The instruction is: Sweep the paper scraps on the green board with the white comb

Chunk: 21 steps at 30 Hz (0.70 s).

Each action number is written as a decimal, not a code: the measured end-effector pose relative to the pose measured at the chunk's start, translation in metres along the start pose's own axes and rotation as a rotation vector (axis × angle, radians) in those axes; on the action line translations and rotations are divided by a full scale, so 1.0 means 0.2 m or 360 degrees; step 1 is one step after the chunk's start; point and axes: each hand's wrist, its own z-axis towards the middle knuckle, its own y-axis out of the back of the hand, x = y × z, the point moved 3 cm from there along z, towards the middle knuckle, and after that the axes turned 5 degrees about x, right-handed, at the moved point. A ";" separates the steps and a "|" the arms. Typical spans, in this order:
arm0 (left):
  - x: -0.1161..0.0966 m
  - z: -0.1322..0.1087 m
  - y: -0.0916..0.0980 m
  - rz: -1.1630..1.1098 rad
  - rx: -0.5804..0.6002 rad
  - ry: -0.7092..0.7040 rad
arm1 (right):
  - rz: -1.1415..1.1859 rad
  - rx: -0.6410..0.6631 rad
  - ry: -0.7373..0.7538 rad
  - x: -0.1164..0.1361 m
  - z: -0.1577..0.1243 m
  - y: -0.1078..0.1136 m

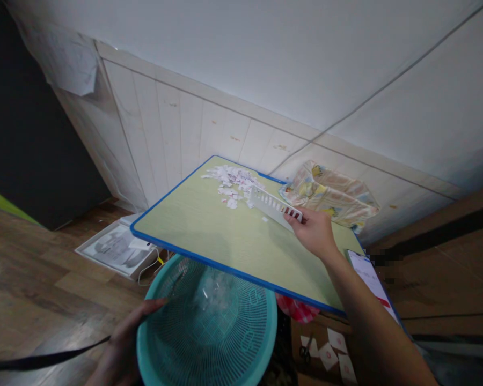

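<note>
My right hand (312, 230) is closed on the near end of a white slotted plastic tray (271, 205), held on its side over the table. The tray's far end meets a heap of torn white paper scraps (235, 179) on the pale green tabletop (209, 225). One small scrap (264, 219) lies apart, close to the tray. With my left hand (129, 332) I grip the rim of a turquoise plastic basket (209, 343), thumb over the edge. It sits just under the table's front edge, and some clear, crumpled plastic-looking pieces (215, 292) lie inside.
A patterned cloth (330, 195) rests at the table's back right. Near the right edge is a clipboard with paper (372, 279). Below are scissors (305, 353) and several white cards (328, 355). A white open box (118, 246) stands on the floor at left.
</note>
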 end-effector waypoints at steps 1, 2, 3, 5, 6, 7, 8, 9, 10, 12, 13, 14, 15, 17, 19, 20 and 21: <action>0.00 0.00 0.00 -0.0002 -0.0002 0.0000 | -0.0009 -0.0020 -0.0002 0.01 0.00 0.00; 0.00 0.00 0.00 -0.0005 -0.0003 -0.0001 | -0.0007 -0.0029 -0.0001 0.02 0.01 0.00; 0.00 0.00 0.00 -0.0007 -0.0006 0.0002 | 0.0003 -0.0019 0.0008 0.03 0.02 -0.01; 0.00 0.00 0.00 -0.0020 -0.0013 0.0008 | 0.0022 0.0036 0.0041 0.07 0.05 -0.03; 0.00 0.00 0.00 -0.0031 -0.0020 0.0008 | 0.0027 0.0069 0.0055 0.09 0.06 -0.04; 0.00 -0.01 0.00 -0.0043 -0.0025 0.0008 | 0.0029 0.0096 0.0064 0.11 0.06 -0.05; 0.00 -0.01 0.00 -0.0052 -0.0027 0.0009 | 0.0027 0.0114 0.0065 0.12 0.07 -0.05; 0.00 -0.01 -0.01 -0.0055 -0.0029 0.0011 | 0.0024 0.0128 0.0062 0.13 0.07 -0.04; 0.00 -0.01 -0.01 -0.0054 -0.0028 0.0012 | 0.0021 0.0142 0.0057 0.13 0.06 -0.03; 0.00 -0.01 -0.01 -0.0061 -0.0017 0.0019 | 0.0027 0.0168 0.0038 0.12 0.05 0.01; 0.00 -0.01 -0.01 -0.0072 -0.0013 0.0018 | 0.0034 0.0172 0.0024 0.12 0.04 0.02; 0.00 0.00 -0.01 -0.0082 -0.0010 0.0016 | 0.0038 0.0166 0.0008 0.11 0.04 0.04; 0.00 0.00 -0.01 -0.0084 -0.0007 0.0010 | 0.0037 0.0151 -0.0009 0.10 0.04 0.05; 0.00 0.00 0.00 -0.0063 -0.0001 0.0007 | 0.0026 0.0104 -0.0030 0.09 0.06 0.05; 0.00 0.00 0.00 -0.0057 0.0002 0.0024 | 0.0030 0.0094 -0.0024 0.09 0.07 0.03; 0.00 0.00 0.00 -0.0068 -0.0002 0.0033 | 0.0039 0.0106 -0.0017 0.09 0.08 0.01; 0.00 0.00 0.00 -0.0078 -0.0005 0.0036 | 0.0051 0.0127 -0.0011 0.09 0.08 0.01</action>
